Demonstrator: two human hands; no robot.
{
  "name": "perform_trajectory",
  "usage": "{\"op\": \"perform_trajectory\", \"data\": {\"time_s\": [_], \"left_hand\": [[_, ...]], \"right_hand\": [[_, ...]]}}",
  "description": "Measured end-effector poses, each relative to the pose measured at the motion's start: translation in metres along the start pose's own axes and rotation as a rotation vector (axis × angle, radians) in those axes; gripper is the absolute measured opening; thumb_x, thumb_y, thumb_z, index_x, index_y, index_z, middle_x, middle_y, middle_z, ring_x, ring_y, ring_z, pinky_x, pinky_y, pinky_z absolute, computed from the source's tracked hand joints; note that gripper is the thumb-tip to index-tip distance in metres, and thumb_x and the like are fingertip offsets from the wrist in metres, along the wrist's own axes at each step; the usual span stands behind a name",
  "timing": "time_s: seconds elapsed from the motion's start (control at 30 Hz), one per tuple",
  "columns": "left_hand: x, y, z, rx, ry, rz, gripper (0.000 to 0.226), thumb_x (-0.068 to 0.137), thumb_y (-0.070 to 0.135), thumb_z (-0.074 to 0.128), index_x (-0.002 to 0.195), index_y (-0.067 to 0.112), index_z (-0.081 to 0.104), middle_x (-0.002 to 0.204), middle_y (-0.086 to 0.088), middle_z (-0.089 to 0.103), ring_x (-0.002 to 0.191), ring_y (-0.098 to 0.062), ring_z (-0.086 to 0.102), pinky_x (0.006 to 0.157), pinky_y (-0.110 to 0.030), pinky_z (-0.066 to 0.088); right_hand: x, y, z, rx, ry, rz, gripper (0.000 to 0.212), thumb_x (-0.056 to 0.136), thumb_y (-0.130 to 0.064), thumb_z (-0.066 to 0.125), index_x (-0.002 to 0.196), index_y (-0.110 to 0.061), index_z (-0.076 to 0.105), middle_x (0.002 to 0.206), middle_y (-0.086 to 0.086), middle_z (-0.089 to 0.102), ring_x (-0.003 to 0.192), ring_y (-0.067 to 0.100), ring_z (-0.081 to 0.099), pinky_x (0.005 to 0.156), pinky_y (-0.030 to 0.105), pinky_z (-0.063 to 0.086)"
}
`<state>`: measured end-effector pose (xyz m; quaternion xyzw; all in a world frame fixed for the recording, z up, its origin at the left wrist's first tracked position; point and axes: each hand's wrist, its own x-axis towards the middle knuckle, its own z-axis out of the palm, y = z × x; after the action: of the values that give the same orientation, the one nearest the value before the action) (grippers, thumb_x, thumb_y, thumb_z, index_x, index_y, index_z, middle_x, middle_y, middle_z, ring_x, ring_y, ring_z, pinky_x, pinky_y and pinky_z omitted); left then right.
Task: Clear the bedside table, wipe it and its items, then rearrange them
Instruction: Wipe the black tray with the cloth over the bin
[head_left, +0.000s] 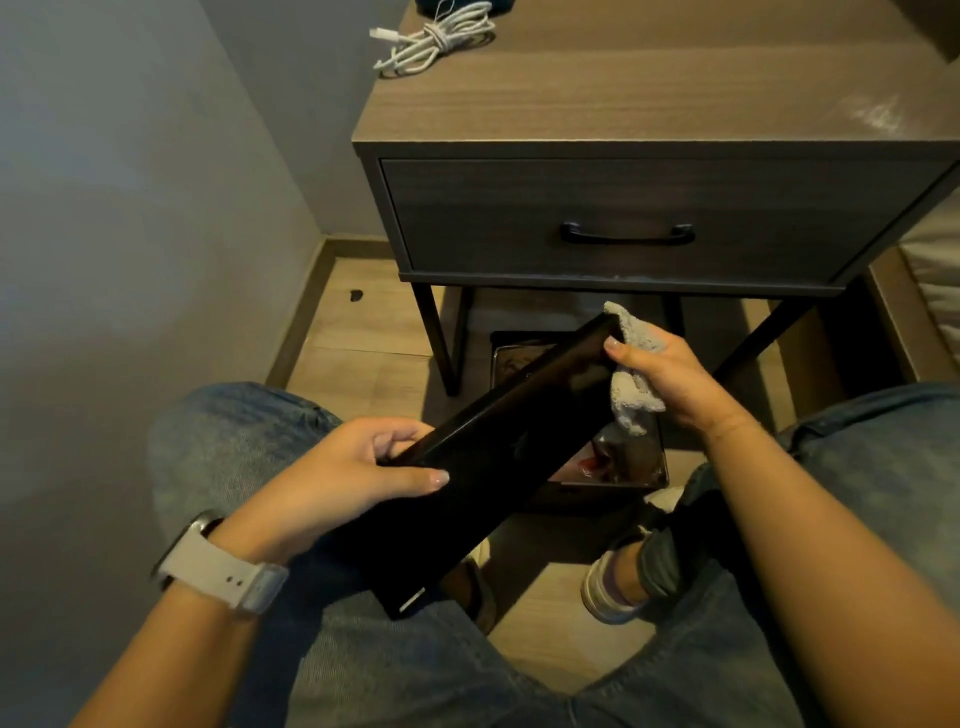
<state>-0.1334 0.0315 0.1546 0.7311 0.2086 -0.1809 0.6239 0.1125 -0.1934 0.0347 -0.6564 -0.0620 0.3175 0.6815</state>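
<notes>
The person sits facing the bedside table (649, 104), knees in blue jeans to either side. A long, flat black object (498, 452) is held above the lap, slanting from lower left to upper right, well apart from the tabletop and below the level of the drawer front. The left hand (363, 473) grips its lower-left portion, thumb laid along the near face and fingers curled round the far edge; a pale watch strap (223, 577) sits on that wrist. The right hand (660, 379) holds a grey cloth (631, 364) bunched in its fingers and presses it against the upper-right end of the object, thumb tip on the near face. On the tabletop, a coiled white cable (436, 39) lies near the back-left corner. The drawer is closed, its dark handle (627, 235) centred. On the floor beneath the table sits a dark-rimmed tray (623, 467), partly hidden by the object; its contents cannot be made out.
</notes>
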Motion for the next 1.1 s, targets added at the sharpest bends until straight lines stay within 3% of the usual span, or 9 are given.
{"op": "perform_trajectory", "data": {"time_s": [0.1,0.17,0.33,0.4,0.53,0.63,0.87,0.97,1.1], "left_hand": [[0.003,-0.005,0.018,0.140,0.103,0.056,0.015,0.085,0.003,0.068,0.097,0.013,0.068,0.094,-0.003,0.074,0.091,-0.017,0.070,0.080,-0.031,0.057],[0.006,-0.005,0.028,0.296,0.160,0.092,0.018,0.086,0.008,0.068,0.098,0.020,0.067,0.093,0.004,0.073,0.089,-0.010,0.069,0.083,-0.037,0.056],[0.016,0.000,0.047,0.731,0.246,0.155,0.021,0.083,0.022,0.065,0.104,0.023,0.065,0.093,0.006,0.067,0.092,-0.012,0.062,0.075,-0.028,0.048],[0.018,-0.001,0.054,0.676,0.279,0.155,0.020,0.082,0.021,0.066,0.102,0.022,0.064,0.094,0.007,0.066,0.092,-0.012,0.061,0.074,-0.028,0.047],[0.019,-0.004,0.064,0.678,0.320,0.104,0.018,0.085,0.021,0.065,0.100,0.029,0.057,0.089,0.007,0.063,0.088,-0.013,0.058,0.069,-0.028,0.043],[0.021,-0.004,0.067,0.686,0.348,0.098,0.018,0.086,0.021,0.065,0.098,0.030,0.056,0.086,0.008,0.060,0.085,-0.013,0.057,0.062,-0.024,0.037],[0.022,-0.008,0.049,0.536,0.254,0.004,0.023,0.081,0.016,0.068,0.102,0.025,0.067,0.093,0.006,0.070,0.091,-0.013,0.064,0.083,-0.035,0.052],[0.022,-0.006,0.036,0.274,0.242,-0.030,0.015,0.072,0.016,0.072,0.086,0.020,0.069,0.086,-0.002,0.073,0.086,-0.019,0.069,0.087,-0.044,0.052],[0.025,-0.002,0.028,0.053,0.192,-0.106,0.038,0.061,0.018,0.067,0.094,-0.001,0.067,0.086,-0.017,0.070,0.086,-0.036,0.067,0.077,-0.038,0.048]], "right_hand": [[-0.019,0.001,0.022,-0.354,0.265,-0.114,0.026,0.086,-0.035,0.067,0.108,-0.021,0.067,0.099,-0.002,0.068,0.102,0.021,0.065,0.087,0.034,0.053],[-0.045,-0.014,0.038,-0.534,0.357,-0.287,0.029,0.091,-0.042,0.058,0.110,-0.023,0.066,0.102,-0.004,0.061,0.098,0.013,0.060,0.089,0.039,0.050],[-0.118,-0.038,0.105,-0.963,-0.062,-0.698,0.031,0.092,-0.045,0.051,0.119,-0.035,0.062,0.104,-0.007,0.051,0.097,0.010,0.050,0.073,0.026,0.045],[-0.114,-0.024,0.115,-1.005,-0.137,-0.645,0.027,0.091,-0.040,0.055,0.115,-0.034,0.066,0.101,-0.006,0.050,0.096,0.011,0.050,0.071,0.029,0.046],[-0.063,0.000,0.086,-0.930,0.030,-0.399,0.025,0.090,-0.032,0.062,0.113,-0.026,0.069,0.099,-0.011,0.044,0.094,0.009,0.050,0.078,0.027,0.044],[-0.020,0.005,0.064,-0.944,0.160,-0.340,0.028,0.091,-0.026,0.061,0.116,-0.015,0.069,0.103,0.001,0.049,0.098,0.019,0.054,0.083,0.029,0.044],[0.036,0.019,0.029,-1.050,0.365,-0.107,0.031,0.096,-0.027,0.054,0.122,-0.015,0.064,0.122,0.015,0.049,0.112,0.034,0.053,0.091,0.039,0.047],[0.030,0.014,0.019,-0.987,0.393,-0.144,0.032,0.096,-0.033,0.054,0.120,-0.016,0.065,0.118,0.013,0.051,0.108,0.030,0.054,0.085,0.030,0.043],[-0.005,-0.001,0.023,-0.673,0.430,-0.258,0.025,0.094,-0.028,0.056,0.113,-0.017,0.069,0.109,0.003,0.054,0.098,0.015,0.054,0.082,0.022,0.035]]}}
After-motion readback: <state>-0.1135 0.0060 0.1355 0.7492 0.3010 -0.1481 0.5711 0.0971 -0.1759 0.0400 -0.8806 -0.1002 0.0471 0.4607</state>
